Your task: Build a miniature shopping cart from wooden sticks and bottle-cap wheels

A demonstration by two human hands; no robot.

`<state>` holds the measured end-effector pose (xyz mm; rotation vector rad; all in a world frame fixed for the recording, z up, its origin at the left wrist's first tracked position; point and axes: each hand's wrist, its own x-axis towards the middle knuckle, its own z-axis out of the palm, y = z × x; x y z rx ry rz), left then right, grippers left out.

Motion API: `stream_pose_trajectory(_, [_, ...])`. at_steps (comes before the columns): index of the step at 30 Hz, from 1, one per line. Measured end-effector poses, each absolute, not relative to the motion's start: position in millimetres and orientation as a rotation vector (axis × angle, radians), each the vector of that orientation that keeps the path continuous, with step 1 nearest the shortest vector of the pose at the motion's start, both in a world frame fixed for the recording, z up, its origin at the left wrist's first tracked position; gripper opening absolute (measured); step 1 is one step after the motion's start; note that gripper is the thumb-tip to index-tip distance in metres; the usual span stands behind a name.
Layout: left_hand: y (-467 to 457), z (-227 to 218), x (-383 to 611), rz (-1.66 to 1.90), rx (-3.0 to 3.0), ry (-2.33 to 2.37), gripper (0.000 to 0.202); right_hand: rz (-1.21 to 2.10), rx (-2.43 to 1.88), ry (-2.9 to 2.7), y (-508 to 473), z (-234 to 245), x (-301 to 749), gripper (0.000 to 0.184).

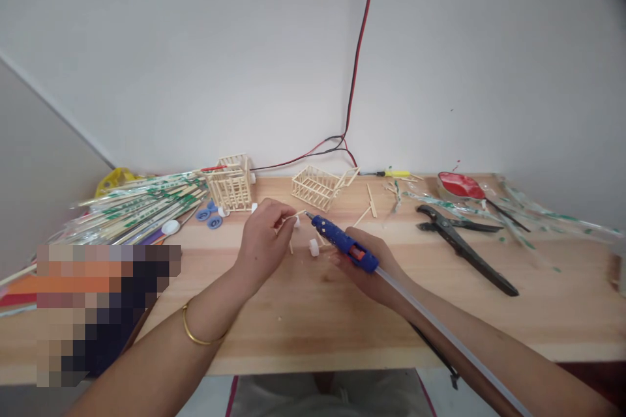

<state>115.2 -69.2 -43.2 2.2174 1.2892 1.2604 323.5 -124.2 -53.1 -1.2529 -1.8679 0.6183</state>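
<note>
My right hand (369, 260) is wrapped around a blue hot glue gun (345, 242), with a long clear glue stick (440, 326) trailing from its back end. Pinched in the fingers of my left hand (267, 234) is a thin wooden stick (297, 214), its end close to the glue gun's nozzle; whether they touch I cannot tell. Below the nozzle a white cap (313, 247) and another white piece (297, 222) lie by short sticks. Just beyond my hands sits a small cart-like frame of sticks (317, 187), and left of it a taller stick cage (229, 184).
Wrapped chopsticks (141, 208) pile up at the left, near blue caps (214, 222). At the right lie large black pliers (464, 251), a red scoop-like dish (460, 186), torn wrappers (523, 234) and a yellow screwdriver (396, 174). A red-black cable (359, 45) runs down the wall.
</note>
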Motion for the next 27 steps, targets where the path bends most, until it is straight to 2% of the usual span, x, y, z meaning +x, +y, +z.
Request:
stream_pose_trajectory(17, [-72.4,-39.7,115.7,1.301,2.225,1.272,0.009,0.618,-1.311,-1.857,-123.2,-50.4,322.3,0.025])
stream_pose_trajectory(22, [-71.6,-38.8,114.8,1.268,1.877,1.235,0.008,0.591,-1.429,-1.808,-119.1,-51.0,323.4,0.031])
stream_pose_trajectory(27, [-66.8,-41.0,116.0,1.255,1.336,1.096,0.018,0.564,-1.398,-1.789,-119.5,-47.9,322.9,0.03])
